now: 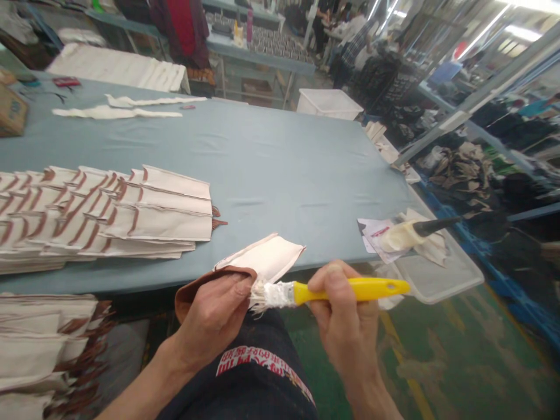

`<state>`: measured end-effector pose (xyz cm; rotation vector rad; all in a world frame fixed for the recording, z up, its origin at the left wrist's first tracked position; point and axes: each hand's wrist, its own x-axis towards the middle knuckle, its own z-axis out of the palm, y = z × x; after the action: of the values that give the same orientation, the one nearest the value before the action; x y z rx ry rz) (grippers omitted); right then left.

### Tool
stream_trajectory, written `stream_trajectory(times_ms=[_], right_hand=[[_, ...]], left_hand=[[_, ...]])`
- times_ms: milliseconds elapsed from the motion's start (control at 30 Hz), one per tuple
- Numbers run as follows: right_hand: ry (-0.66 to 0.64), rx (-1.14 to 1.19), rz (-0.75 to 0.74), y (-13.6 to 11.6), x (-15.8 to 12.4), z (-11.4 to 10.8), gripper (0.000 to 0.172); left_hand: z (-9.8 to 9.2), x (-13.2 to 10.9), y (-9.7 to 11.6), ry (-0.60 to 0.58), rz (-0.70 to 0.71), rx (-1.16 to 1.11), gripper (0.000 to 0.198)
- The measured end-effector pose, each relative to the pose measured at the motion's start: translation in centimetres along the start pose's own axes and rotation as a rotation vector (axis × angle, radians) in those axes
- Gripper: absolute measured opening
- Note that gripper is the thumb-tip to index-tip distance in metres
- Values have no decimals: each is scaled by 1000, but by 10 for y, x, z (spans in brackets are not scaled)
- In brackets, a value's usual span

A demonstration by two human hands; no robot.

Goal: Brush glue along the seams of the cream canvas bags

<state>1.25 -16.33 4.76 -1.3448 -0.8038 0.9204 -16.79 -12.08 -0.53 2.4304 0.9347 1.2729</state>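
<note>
– Brush [300, 293] in head view: how is it held?
– Right hand [343, 303] has its grip closed around the yellow handle [380, 288]. It should be light, stiff; good to hold there.
– And the cloth piece [273, 256]?
– Near edge of the table [280, 157], left hand [219, 312] clamped on its brown edging [185, 296]. Probably soft; grasp this edging.

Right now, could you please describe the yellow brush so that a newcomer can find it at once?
Start at the big blue-grey table and follow its near edge rightward, past the pale stack on it. Below that edge in the picture, the right grip holds the brush, bristles pointing left. Its bright yellow handle sets it apart from the black-handled tool further right.
</note>
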Motion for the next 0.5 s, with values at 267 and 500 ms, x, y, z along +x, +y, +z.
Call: stream_trajectory(times_ms=[267,500], right_hand=[[84,-19,-63,6,-3,0,48],[-26,-38,48,5,-13,8,50]], left_hand=[[2,-3,-1,2,-11,47,29],[6,-10,-8,10,1,64,28]])
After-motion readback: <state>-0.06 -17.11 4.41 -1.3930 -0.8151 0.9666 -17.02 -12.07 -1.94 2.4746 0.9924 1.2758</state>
